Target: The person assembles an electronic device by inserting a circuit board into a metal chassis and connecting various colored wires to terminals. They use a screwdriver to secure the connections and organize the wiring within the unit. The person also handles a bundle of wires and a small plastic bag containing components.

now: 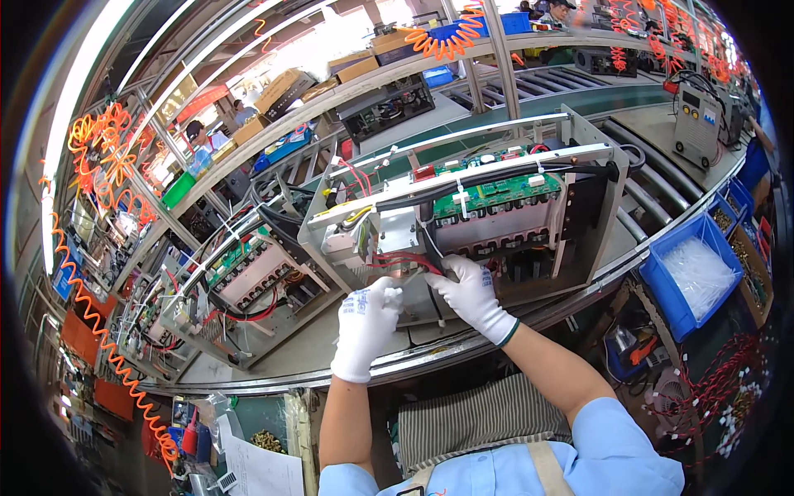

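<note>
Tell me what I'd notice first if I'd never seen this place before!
Probably the white-gloved left hand and right hand, bright in the middle beside some red wires. Just above them, a green board sits inside an open metal frame. Then there's the curly orange hose running down the left side.

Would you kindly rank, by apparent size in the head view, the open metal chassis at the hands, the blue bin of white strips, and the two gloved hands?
1. Open metal chassis
2. Blue bin of white strips
3. Left gloved hand and right gloved hand: too alike to rank.
</note>
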`<state>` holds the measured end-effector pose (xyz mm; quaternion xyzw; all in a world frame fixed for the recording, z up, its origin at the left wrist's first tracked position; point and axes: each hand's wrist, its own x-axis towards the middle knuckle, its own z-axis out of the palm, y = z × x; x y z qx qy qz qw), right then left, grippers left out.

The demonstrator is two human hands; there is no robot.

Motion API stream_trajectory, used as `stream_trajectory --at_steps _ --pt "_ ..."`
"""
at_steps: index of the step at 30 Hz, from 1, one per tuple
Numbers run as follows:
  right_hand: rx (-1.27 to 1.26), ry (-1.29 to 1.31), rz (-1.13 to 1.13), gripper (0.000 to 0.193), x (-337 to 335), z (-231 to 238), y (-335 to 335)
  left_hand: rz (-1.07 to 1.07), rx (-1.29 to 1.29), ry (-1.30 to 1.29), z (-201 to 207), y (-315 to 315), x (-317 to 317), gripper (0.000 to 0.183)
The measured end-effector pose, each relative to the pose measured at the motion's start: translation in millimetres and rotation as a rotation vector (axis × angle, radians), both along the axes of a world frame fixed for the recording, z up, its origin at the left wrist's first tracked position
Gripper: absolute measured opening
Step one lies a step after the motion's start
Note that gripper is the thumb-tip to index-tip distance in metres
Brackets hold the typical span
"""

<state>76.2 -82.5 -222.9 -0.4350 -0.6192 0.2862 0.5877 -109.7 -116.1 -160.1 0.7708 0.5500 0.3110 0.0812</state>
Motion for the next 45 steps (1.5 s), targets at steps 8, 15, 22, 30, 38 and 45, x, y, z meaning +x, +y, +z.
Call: stream_trajectory --at_steps 8,15,22,30,38,45 --pt "-0.029 0.080 0.115 0.023 6 0 -3 -0.091 -0.302 -0.417 8 21 30 0.022" --pt "-0.475 0.662 0.171 0.027 -2 42 -23 -0.084 0.108 -0.040 -23 52 17 0.014" --pt "-0.401 0.939 0.094 0.020 -18 24 -10 -0.033 0.167 -0.013 -14 41 26 0.015" --pt "-0.200 1.135 0.283 0.003 -17 1 -12 -0.180 -0.415 -0.736 19 14 42 0.016" --pt "-0.188 0.973 0.561 0.006 15 -4 -17 -0.279 -0.598 -0.631 38 17 34 0.014" --pt "-0.245 1.063 0.690 0.012 25 0 -14 -0.202 -0.501 -0.481 45 12 43 0.008"
